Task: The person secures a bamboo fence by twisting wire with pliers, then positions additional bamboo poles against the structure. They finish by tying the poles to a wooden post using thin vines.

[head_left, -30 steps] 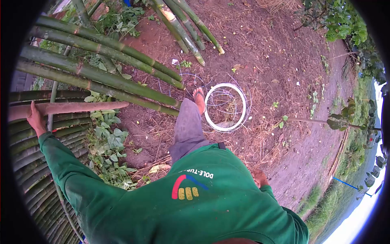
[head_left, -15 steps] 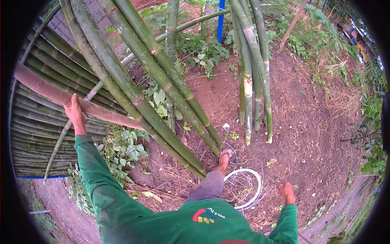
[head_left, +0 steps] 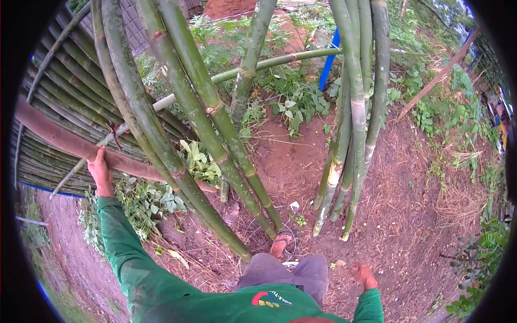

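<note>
One held pole [head_left: 59, 132], one foot [head_left: 279, 246]

Reads roughly "OLE-TU" in small white capitals on the chest of the green shirt [head_left: 226, 304], slanting down to the right. Sits just beside a logo [head_left: 264, 299] in red, blue and yellow, printed on the same cloth. Blurs at both ends, too small to make out any further letters there.

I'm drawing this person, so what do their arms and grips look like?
The left sleeve and right sleeve are green and long, with soft creases in the cloth. The left one looks smudged; I see no lettering on either. The left grip and right grip wear no gloves.
</note>
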The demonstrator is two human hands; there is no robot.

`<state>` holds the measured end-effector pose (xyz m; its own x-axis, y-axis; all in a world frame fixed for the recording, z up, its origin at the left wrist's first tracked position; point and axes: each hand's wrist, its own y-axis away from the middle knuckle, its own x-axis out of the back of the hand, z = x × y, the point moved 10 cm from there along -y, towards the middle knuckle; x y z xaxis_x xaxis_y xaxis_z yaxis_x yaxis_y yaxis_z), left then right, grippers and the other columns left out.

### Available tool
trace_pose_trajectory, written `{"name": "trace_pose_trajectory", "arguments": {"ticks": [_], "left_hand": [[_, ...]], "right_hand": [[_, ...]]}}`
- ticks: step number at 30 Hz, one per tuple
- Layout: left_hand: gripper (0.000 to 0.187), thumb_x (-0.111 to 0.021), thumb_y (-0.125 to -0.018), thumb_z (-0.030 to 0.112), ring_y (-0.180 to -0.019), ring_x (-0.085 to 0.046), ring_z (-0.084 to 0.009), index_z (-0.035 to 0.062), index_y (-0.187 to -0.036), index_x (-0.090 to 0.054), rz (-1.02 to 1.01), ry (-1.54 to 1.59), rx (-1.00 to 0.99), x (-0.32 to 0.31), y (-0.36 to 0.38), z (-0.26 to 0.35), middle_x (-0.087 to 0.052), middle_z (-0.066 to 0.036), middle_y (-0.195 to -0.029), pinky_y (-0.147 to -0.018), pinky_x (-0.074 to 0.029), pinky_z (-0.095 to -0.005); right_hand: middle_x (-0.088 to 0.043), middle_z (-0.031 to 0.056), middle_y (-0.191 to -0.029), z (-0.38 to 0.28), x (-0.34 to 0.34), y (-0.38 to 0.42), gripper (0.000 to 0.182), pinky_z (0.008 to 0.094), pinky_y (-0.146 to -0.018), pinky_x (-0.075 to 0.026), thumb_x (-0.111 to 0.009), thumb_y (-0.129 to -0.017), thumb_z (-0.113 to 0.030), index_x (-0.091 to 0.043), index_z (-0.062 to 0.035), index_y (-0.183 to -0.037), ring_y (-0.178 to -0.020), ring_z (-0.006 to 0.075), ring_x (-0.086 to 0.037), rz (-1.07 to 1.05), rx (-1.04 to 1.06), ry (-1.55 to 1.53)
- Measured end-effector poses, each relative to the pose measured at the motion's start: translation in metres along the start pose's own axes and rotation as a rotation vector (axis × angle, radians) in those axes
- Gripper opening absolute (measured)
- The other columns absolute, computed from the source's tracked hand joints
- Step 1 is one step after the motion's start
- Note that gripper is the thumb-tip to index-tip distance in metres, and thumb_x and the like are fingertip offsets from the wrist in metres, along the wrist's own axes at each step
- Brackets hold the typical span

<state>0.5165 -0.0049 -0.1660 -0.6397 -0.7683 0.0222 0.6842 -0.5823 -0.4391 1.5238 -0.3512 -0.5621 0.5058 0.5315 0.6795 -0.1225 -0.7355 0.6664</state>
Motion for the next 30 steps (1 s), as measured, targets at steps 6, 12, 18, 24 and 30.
{"name": "trace_pose_trajectory", "arguments": {"ticks": [6,12,18,24,30], "left_hand": [[0.037,-0.072,-0.082,0.009,-0.096,-0.062,-0.0167,-0.0003,-0.115,-0.060,0.041,-0.083,0.110,-0.009,0.023,0.025,-0.067,-0.006,-0.107,-0.091,-0.048,-0.0315],[0.044,-0.073,-0.083,0.015,-0.096,-0.062,-0.0196,-0.0024,-0.119,-0.055,0.132,-0.315,0.107,-0.011,0.043,0.043,-0.066,-0.010,-0.108,-0.089,-0.048,-0.0335],[0.070,-0.061,-0.094,0.046,-0.127,-0.047,-0.0412,-0.0028,-0.140,-0.043,0.273,-0.943,-0.106,-0.086,0.168,0.077,-0.050,-0.027,-0.135,-0.106,-0.038,-0.0472],[0.102,-0.085,-0.069,0.045,-0.126,-0.046,-0.0437,-0.0057,-0.142,-0.036,0.006,-0.943,0.146,-0.178,0.249,0.018,-0.048,-0.030,-0.133,-0.108,-0.039,-0.0463],[0.092,-0.086,-0.069,0.032,-0.125,-0.046,-0.0421,-0.0068,-0.137,-0.037,0.196,-0.963,0.225,-0.179,0.257,0.001,-0.049,-0.025,-0.130,-0.107,-0.040,-0.0450]], "right_hand": [[-0.065,0.0121,-0.115,0.082,-0.060,-0.016,0.031,0.0373,-0.088,-0.054,-0.057,-0.091,-0.024,-0.064,-0.0068,-0.116,-0.099,0.0247,-0.066,-0.313,-0.144,-0.274],[-0.072,0.0090,-0.091,0.093,-0.008,-0.110,0.022,0.0358,-0.075,-0.056,-0.066,-0.083,-0.027,-0.070,-0.0096,-0.096,-0.081,0.0227,-0.069,-0.174,0.208,0.263],[-0.067,0.0037,-0.105,0.032,0.045,-0.215,0.032,0.0340,-0.077,-0.051,-0.060,-0.087,-0.027,-0.060,-0.0111,-0.114,-0.092,0.0211,-0.063,-0.236,0.174,0.110],[-0.060,0.0051,-0.104,-0.030,0.083,-0.225,0.045,0.0371,-0.066,-0.048,-0.059,-0.081,-0.005,-0.052,-0.0117,-0.125,-0.083,0.0225,-0.057,-0.373,-0.046,-0.879],[-0.070,0.0126,-0.113,-0.089,0.075,-0.318,0.052,0.0325,-0.092,-0.052,-0.068,-0.087,-0.040,-0.062,0.0010,-0.119,-0.106,0.0225,-0.067,-0.319,0.453,0.025]]}}
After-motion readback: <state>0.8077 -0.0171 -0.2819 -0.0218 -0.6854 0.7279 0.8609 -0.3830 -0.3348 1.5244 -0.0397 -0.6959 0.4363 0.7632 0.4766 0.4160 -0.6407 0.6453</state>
